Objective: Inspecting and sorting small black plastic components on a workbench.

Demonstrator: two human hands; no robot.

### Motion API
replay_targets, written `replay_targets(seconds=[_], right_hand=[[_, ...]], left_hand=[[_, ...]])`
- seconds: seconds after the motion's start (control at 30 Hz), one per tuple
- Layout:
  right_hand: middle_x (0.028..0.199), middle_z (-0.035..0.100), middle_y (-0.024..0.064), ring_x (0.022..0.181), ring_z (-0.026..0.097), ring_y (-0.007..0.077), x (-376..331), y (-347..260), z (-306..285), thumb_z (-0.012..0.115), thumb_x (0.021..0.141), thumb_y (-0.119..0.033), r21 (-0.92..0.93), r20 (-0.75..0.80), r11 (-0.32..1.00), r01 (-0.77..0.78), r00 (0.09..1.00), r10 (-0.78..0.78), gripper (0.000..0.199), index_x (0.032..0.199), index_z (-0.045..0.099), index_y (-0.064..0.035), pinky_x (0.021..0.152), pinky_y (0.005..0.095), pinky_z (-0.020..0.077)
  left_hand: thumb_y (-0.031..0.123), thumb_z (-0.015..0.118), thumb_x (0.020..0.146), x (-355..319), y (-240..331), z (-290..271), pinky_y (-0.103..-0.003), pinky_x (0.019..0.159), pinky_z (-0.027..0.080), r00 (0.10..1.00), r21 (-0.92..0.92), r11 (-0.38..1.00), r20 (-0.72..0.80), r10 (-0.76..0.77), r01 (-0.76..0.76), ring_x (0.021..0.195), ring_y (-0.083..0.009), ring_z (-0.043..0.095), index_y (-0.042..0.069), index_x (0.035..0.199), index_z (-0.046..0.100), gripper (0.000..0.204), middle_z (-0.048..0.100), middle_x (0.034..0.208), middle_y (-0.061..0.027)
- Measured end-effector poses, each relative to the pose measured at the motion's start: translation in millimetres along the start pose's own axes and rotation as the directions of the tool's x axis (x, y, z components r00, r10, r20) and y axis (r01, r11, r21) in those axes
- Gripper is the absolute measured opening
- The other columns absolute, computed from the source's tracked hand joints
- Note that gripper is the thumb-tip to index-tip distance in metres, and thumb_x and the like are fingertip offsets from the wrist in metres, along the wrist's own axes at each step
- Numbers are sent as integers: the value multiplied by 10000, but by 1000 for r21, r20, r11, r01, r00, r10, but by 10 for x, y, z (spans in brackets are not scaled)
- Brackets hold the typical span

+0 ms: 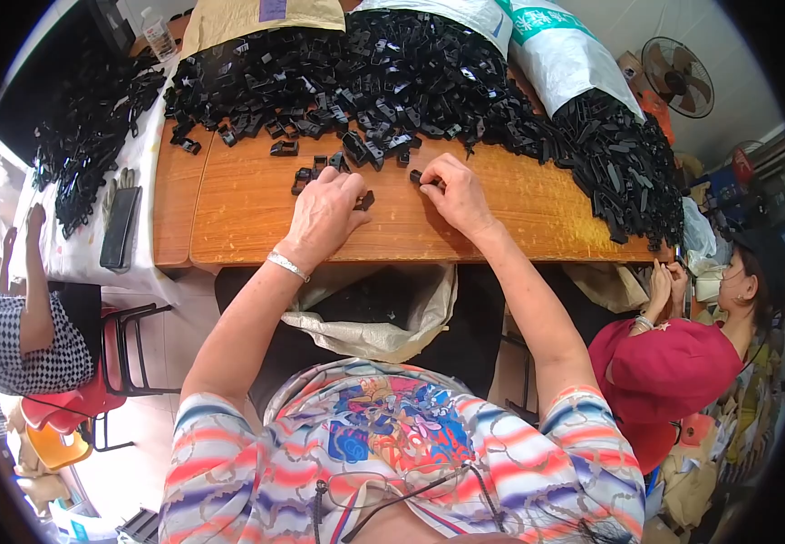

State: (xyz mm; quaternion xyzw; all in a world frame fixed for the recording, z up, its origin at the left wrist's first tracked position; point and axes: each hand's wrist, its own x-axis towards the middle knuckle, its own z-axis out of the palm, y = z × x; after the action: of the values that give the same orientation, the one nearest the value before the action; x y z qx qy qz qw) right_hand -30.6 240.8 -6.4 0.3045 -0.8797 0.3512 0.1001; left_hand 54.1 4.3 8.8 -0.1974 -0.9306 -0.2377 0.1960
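Over the wooden table both my hands work just in front of a big heap of small black plastic parts. My left hand, with a bracelet at the wrist, is closed with a black plastic part sticking out by its thumb. A few loose black parts lie right beyond its knuckles, partly hidden by the hand. To the right, my right hand pinches another small black plastic piece between thumb and fingertips. The exact shape of both held pieces is too small to make out.
An open woven sack hangs below the table's front edge. Larger sacks spill black parts at the back. A person in red sits at the right, another in a checked top at the left. A fan stands far right.
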Motion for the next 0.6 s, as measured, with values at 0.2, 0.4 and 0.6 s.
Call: replay_targets(seconds=[0.2, 0.4, 0.6], right_hand=[[904, 630, 124, 853, 643, 319, -48, -116, 0, 708, 753, -27, 74, -88, 997, 22, 996, -16, 139, 880, 649, -25, 739, 384, 525], [918, 637, 124, 850, 639, 337, -42, -223, -38, 729, 764, -107, -321, 17, 937, -136, 989, 149, 188, 927, 674, -30, 752, 406, 517], [832, 598, 90, 655, 632, 208, -47, -735, 131, 730, 741, -15, 84, 4, 990, 111, 994, -112, 203, 935, 674, -10, 607, 315, 511]], left_hand=[[136, 787, 715, -130, -53, 12, -373, 805, 483, 998, -49, 997, -23, -60, 59, 932, -292, 557, 47, 1047, 621, 382, 606, 904, -84], [140, 769, 744, -181, -84, 37, -368, 795, 478, 993, -35, 992, -3, -121, 120, 927, -291, 546, 42, 991, 641, 295, 591, 927, -92], [74, 743, 776, -158, -59, 112, -311, 675, 488, 969, -295, 929, -38, -244, 223, 716, -199, 572, 23, 981, 617, 246, 599, 832, -77]])
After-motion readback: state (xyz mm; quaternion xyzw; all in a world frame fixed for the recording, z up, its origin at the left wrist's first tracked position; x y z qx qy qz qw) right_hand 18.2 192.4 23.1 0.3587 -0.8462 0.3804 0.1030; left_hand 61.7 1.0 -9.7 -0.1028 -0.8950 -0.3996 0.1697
